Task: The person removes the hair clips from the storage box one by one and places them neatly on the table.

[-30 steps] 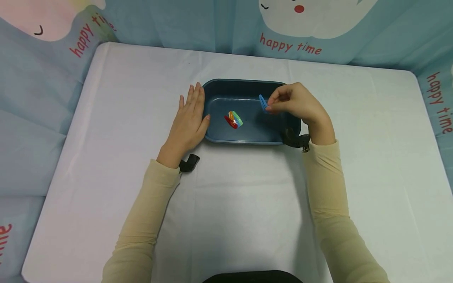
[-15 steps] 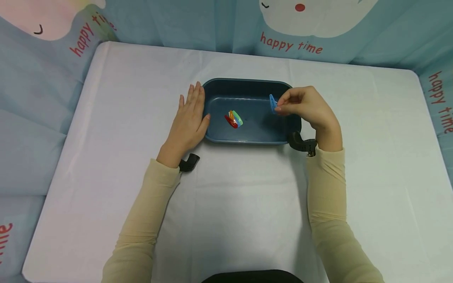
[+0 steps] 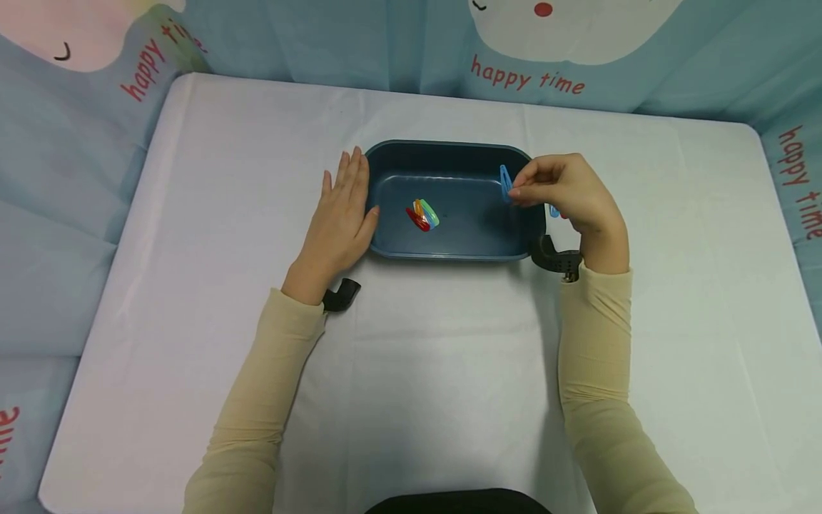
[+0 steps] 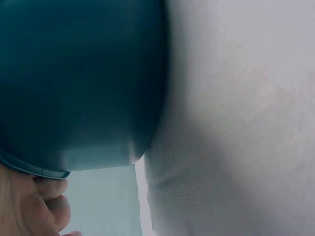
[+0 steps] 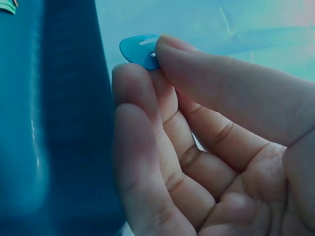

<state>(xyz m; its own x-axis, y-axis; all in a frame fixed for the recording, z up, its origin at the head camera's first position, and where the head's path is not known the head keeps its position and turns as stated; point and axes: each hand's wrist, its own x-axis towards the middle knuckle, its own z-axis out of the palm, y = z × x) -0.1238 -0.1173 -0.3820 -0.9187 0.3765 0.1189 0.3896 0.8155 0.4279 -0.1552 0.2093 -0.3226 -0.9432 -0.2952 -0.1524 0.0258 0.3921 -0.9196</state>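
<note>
A dark blue tray [image 3: 449,246] stands on the white table, with a small cluster of red, orange, green and light blue clips [image 3: 422,215] lying inside it. My right hand [image 3: 571,191] pinches a blue clip [image 3: 506,183] between thumb and fingertips over the tray's right end; the right wrist view also shows this blue clip [image 5: 141,51]. My left hand [image 3: 337,221] rests with straight fingers along the tray's left rim. In the left wrist view its fingers [image 4: 47,204] touch the rim. Partly hidden under my right hand, small blue and red items [image 3: 555,212] lie right of the tray.
The white cloth-covered table [image 3: 424,371] surrounds the tray. Behind and beside it hangs a blue curtain [image 3: 340,43] with printed words. A black object [image 3: 459,502] shows at the bottom edge.
My right hand has moved to the right with the blue clip in its pinch, and the small blue and red items beside the tray have come into view. My left hand has stayed on the rim.
</note>
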